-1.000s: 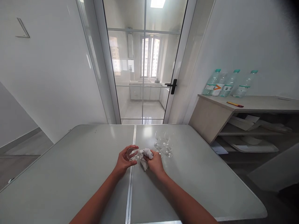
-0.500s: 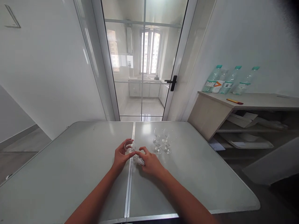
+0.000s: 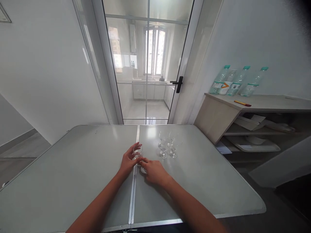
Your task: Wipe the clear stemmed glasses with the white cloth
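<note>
A small clear stemmed glass stands over the metal seam of the grey table. Around its bowl my left hand is closed, with the thumb low near the stem. My right hand grips a bunched white cloth, partly hidden under the fingers, and its fingertips meet the glass's stem and foot. To the right, several matching stemmed glasses stand upright in a close group, apart from both hands.
At the right a wooden shelf unit adjoins the table, with plastic bottles and a yellow-and-red stick-like item on top. A glazed door with a black handle stands behind the table.
My right hand's fingers have moved down and left, from spread above the cloth to against the glass's lower part. The glass is more upright in my left hand. The view has shifted slightly.
</note>
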The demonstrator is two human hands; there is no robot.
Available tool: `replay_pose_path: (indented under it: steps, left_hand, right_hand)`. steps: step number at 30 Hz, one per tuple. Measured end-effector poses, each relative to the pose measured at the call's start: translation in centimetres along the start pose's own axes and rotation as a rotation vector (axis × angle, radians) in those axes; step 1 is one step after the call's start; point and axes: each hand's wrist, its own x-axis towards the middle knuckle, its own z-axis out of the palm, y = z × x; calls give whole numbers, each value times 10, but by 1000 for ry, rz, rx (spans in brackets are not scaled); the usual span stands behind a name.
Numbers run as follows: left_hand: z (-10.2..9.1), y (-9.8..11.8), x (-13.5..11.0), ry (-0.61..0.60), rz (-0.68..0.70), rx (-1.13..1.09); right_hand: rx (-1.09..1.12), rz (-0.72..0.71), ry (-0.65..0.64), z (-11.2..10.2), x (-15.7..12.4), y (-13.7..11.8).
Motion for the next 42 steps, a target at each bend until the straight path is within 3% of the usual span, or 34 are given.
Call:
replay_pose_path:
  steps: [7, 14, 18, 20, 25, 29, 34, 42]
  left_hand:
    - [6, -7, 1, -36, -22, -67]
    - [9, 4, -1, 108, 0, 11]
    - [10, 4, -2, 117, -32, 33]
    - [11, 0, -2, 42, -71, 70]
    - [12, -11, -6, -307, -249, 232]
    - [12, -12, -9, -429, -160, 388]
    - [14, -9, -14, -577, -124, 514]
    - [17, -7, -15, -487, -36, 559]
  right_hand:
    - [23, 45, -12, 4, 3, 2]
    - [77, 209, 32, 4, 9, 19]
    - [107, 319, 48, 6, 11, 31]
    - [103, 367, 63, 9, 12, 34]
    - [97, 442, 89, 15, 14, 37]
    - [76, 448, 83, 13, 13, 37]
    - [31, 416, 191, 6, 12, 25]
    - [55, 392, 127, 9, 13, 20]
